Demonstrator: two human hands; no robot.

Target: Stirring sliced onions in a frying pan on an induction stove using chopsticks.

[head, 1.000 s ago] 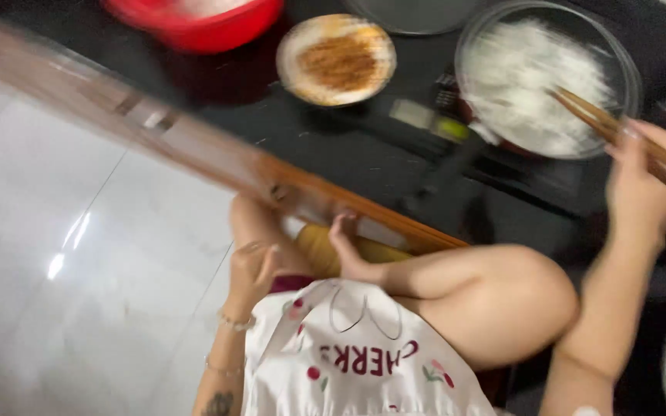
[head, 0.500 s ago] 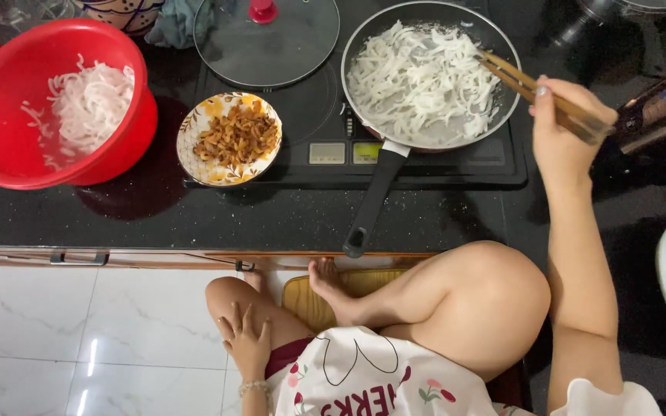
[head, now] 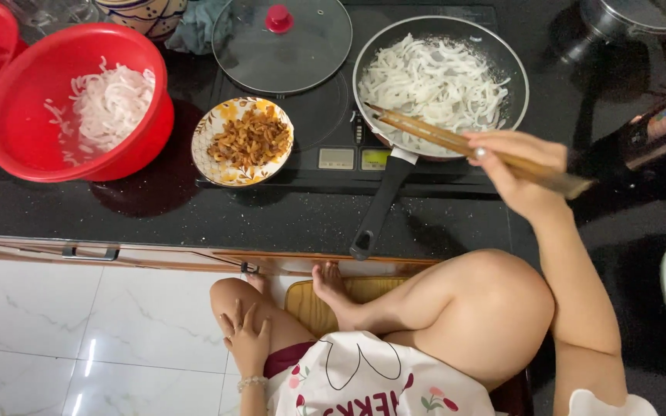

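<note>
My right hand [head: 519,171] grips a pair of long wooden chopsticks [head: 456,141] whose tips rest at the near rim of a dark frying pan [head: 383,202] full of white shredded strips [head: 433,81]. The pan sits on a black induction cooktop [head: 325,158], handle pointing toward me. My left hand [head: 247,339] lies flat on my left thigh, fingers apart, holding nothing. My right knee is raised below the counter, my foot on a wooden stool [head: 314,308].
A patterned plate of brown fried bits [head: 243,140] stands left of the pan. A red bowl [head: 79,104] holds white strips. A glass lid with a red knob [head: 281,42] lies on the cooktop's far left. A metal pot [head: 626,19] and a dark bottle [head: 660,127] are at right.
The view has swung and steadied over the counter. My right hand drew back toward me, bringing the chopstick tips from over the strips to the pan's near rim.
</note>
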